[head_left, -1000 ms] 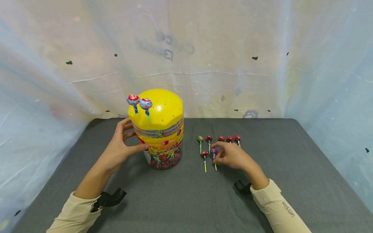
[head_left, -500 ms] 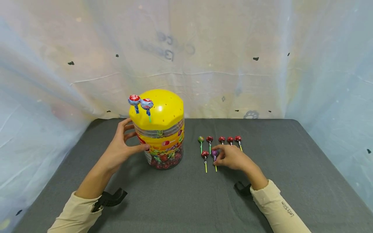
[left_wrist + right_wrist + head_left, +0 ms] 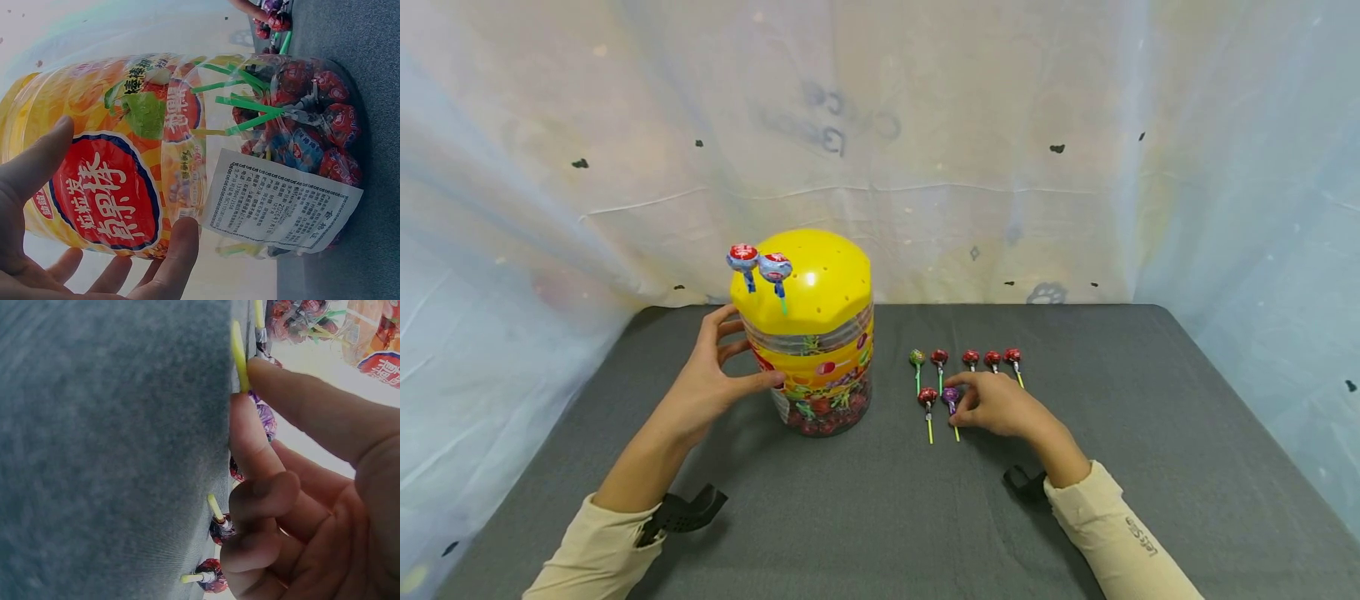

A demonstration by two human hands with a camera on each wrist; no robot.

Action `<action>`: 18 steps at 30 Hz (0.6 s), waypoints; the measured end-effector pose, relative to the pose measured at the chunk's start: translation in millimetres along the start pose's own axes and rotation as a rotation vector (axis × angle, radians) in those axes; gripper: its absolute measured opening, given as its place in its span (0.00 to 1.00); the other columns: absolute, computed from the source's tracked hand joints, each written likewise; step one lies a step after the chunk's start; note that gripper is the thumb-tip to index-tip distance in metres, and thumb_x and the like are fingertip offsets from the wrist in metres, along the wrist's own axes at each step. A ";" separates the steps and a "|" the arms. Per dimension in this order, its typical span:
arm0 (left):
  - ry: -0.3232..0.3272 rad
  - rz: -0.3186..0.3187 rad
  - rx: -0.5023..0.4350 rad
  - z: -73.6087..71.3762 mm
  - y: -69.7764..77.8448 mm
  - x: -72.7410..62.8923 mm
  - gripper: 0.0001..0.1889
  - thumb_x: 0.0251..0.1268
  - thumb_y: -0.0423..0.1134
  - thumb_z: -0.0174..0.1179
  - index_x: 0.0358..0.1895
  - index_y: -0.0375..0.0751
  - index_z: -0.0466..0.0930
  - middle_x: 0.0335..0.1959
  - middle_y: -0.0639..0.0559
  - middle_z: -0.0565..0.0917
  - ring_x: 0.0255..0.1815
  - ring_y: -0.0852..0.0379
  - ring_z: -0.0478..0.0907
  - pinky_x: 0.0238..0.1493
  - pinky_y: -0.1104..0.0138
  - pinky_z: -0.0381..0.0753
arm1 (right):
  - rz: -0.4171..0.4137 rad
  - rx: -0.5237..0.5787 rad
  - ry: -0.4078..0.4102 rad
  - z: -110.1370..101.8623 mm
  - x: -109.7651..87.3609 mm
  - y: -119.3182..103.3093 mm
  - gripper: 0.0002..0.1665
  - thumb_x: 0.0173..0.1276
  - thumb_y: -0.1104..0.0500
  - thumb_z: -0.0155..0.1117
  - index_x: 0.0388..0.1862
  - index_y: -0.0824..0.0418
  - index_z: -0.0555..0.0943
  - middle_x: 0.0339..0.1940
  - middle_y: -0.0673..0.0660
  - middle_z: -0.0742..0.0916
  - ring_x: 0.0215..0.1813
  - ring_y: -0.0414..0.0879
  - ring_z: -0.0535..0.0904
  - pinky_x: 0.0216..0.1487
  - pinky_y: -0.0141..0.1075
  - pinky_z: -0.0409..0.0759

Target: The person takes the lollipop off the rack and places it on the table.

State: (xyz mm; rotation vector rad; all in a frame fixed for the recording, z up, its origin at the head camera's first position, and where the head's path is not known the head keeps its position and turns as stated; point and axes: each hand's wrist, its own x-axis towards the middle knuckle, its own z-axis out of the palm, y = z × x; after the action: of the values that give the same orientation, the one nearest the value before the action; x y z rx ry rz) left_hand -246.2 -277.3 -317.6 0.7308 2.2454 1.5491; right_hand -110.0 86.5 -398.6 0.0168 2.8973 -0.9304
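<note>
A large clear candy jar [image 3: 820, 375] with a yellow lid [image 3: 820, 292] stands upright on the left. My left hand [image 3: 711, 379] holds its side, thumb in front and fingers behind. Wrapped lollipops and green sticks show through its wall in the left wrist view. Two blue-and-red lollipops [image 3: 775, 268] stick up from holes in the lid. On the right, my right hand [image 3: 1000, 406] pinches a purple lollipop [image 3: 951, 395] by its yellow stick [image 3: 239, 356] between thumb and index finger. That lollipop lies at table level, next to a red one [image 3: 928, 397].
Behind my right hand lies a row of a green lollipop [image 3: 917, 358] and several red ones [image 3: 939, 358]. Dark grey cloth covers the table [image 3: 865, 517]. A pale plastic sheet [image 3: 925, 150] hangs behind and at both sides.
My right hand has come slightly nearer, and the purple lollipop's head has shifted a little the same way. My left hand and the jar have stayed in place.
</note>
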 end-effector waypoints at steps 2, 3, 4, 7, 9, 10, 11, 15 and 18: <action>0.000 -0.002 0.000 -0.5 0.2 0.4 0.53 0.61 0.40 0.71 0.78 0.58 0.37 0.77 0.42 0.48 0.77 0.36 0.51 0.64 0.35 0.66 | 0.004 -0.002 0.002 0.1 -0.4 -1.2 0.33 0.59 0.55 0.76 0.62 0.63 0.78 0.27 0.44 0.87 0.28 0.36 0.75 0.36 0.34 0.75; -0.001 -0.002 0.000 -0.7 0.3 0.6 0.53 0.61 0.40 0.71 0.78 0.58 0.37 0.77 0.42 0.48 0.76 0.36 0.51 0.64 0.34 0.66 | 0.004 -0.005 0.002 0.3 -0.7 -1.6 0.33 0.59 0.55 0.76 0.62 0.63 0.78 0.27 0.44 0.87 0.28 0.35 0.75 0.36 0.34 0.75; -0.002 -0.003 0.000 -0.9 0.4 0.8 0.53 0.61 0.40 0.71 0.78 0.58 0.37 0.77 0.42 0.48 0.76 0.36 0.51 0.65 0.34 0.66 | 0.006 -0.009 0.002 0.4 -0.9 -1.9 0.33 0.59 0.55 0.76 0.63 0.63 0.78 0.27 0.44 0.88 0.28 0.35 0.76 0.36 0.33 0.74; -0.002 -0.009 0.004 -0.7 0.9 0.7 0.53 0.61 0.40 0.71 0.78 0.58 0.37 0.77 0.42 0.48 0.77 0.36 0.51 0.65 0.34 0.66 | 0.022 -0.016 0.001 0.9 -1.7 -3.4 0.34 0.59 0.54 0.76 0.63 0.63 0.78 0.26 0.43 0.88 0.28 0.35 0.76 0.35 0.32 0.74; -0.003 -0.012 0.007 0.0 1.1 0.2 0.54 0.61 0.41 0.71 0.78 0.57 0.36 0.77 0.42 0.48 0.77 0.36 0.50 0.65 0.35 0.66 | 0.025 -0.024 -0.001 0.8 -2.2 -4.4 0.34 0.59 0.53 0.76 0.63 0.63 0.78 0.26 0.43 0.88 0.28 0.34 0.75 0.34 0.31 0.73; -0.001 -0.014 0.009 0.3 1.2 -0.1 0.54 0.61 0.41 0.71 0.78 0.57 0.36 0.77 0.42 0.48 0.77 0.36 0.51 0.65 0.35 0.66 | 0.026 -0.028 -0.002 0.6 -2.4 -5.2 0.34 0.60 0.53 0.76 0.63 0.63 0.78 0.26 0.43 0.88 0.28 0.34 0.75 0.34 0.31 0.73; 0.000 -0.015 0.010 0.7 1.3 -0.5 0.54 0.61 0.42 0.71 0.78 0.57 0.36 0.77 0.43 0.48 0.77 0.37 0.51 0.65 0.35 0.67 | 0.032 -0.027 -0.004 0.5 -2.5 -6.0 0.35 0.59 0.53 0.76 0.64 0.63 0.78 0.26 0.42 0.88 0.28 0.34 0.75 0.34 0.31 0.73; 0.003 -0.014 0.008 1.2 1.6 -1.7 0.54 0.61 0.41 0.71 0.77 0.56 0.35 0.77 0.43 0.47 0.76 0.37 0.51 0.64 0.36 0.68 | 0.030 -0.042 -0.016 -0.9 -3.2 -8.5 0.35 0.60 0.52 0.76 0.64 0.63 0.77 0.27 0.42 0.88 0.28 0.35 0.76 0.34 0.32 0.73; 0.005 -0.013 0.007 0.8 2.2 -2.3 0.54 0.61 0.41 0.71 0.77 0.55 0.34 0.77 0.43 0.47 0.76 0.37 0.51 0.64 0.36 0.68 | 0.033 -0.056 -0.028 -2.3 -3.3 -9.6 0.36 0.60 0.51 0.76 0.65 0.63 0.77 0.28 0.42 0.89 0.30 0.34 0.77 0.36 0.33 0.74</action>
State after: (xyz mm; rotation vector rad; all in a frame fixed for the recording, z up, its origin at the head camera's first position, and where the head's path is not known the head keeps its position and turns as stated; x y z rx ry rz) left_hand -243.4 -277.4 -315.9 0.7128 2.2557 1.5399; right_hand -107.2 80.1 -390.8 0.0465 2.8874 -0.8365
